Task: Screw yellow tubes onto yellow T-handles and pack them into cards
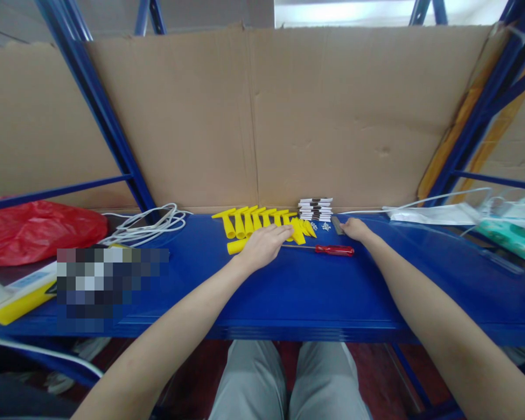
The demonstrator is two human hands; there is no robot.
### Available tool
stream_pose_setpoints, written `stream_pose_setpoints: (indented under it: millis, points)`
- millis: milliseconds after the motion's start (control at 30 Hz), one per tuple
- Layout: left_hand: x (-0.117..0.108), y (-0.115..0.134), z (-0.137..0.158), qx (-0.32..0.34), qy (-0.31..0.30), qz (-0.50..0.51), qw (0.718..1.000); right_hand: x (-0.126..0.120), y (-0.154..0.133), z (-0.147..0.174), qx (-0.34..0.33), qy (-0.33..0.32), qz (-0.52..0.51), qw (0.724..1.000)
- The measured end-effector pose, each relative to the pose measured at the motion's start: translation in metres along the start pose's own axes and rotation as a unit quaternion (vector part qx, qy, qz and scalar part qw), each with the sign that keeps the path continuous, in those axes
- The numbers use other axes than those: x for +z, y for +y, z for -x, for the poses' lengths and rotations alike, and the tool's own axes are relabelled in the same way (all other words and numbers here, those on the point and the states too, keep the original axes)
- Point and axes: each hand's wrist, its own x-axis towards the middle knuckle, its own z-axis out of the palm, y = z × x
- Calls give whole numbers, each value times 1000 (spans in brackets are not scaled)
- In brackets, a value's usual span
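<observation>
My left hand (269, 242) is closed over a yellow T-shaped plastic piece (237, 247) lying sideways on the blue shelf; its hollow tube end sticks out left of the hand, and the middle is hidden. Several similar yellow pieces (228, 224) stand in a row just behind. Small yellow wedge parts (308, 228) lie to the right of the row. With its fingertips, my right hand (356, 230) pinches a flat grey piece (337, 226) at the back of the shelf. Between the hands lies a screwdriver with a red handle (335, 250), its shaft pointing left.
Small stacked white-and-dark packets (315, 209) and loose screws (326, 226) sit near the cardboard backing (332, 116). At left are a coiled white cable (157, 224) and a red plastic bag (39, 230). Green-and-white packaging (507, 236) lies right. Blue uprights (100, 111) flank the shelf.
</observation>
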Motion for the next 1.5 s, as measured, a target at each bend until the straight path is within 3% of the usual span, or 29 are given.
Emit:
stream_pose_setpoints:
  millis: [200, 367, 1200, 1267, 1367, 1500]
  points:
    - [1, 0, 0, 0, 2, -1, 1000, -21, -22, 29, 24, -20, 26, 999]
    - [2, 0, 0, 0, 6, 3, 1000, -31, -33, 42, 6, -61, 57, 997]
    - [-1, 1, -1, 3, -6, 7, 1000, -37, -39, 50, -1, -64, 76, 995]
    - [-1, 1, -1, 2, -5, 5, 1000, -42, -40, 53, 9, -48, 79, 996]
    - [-2, 1, -2, 7, -2, 5, 1000, -50, -45, 59, -6, 28, 77, 997]
    - [-3, 2, -3, 13, -4, 6, 1000, -54, -62, 68, -141, 137, 46, 979]
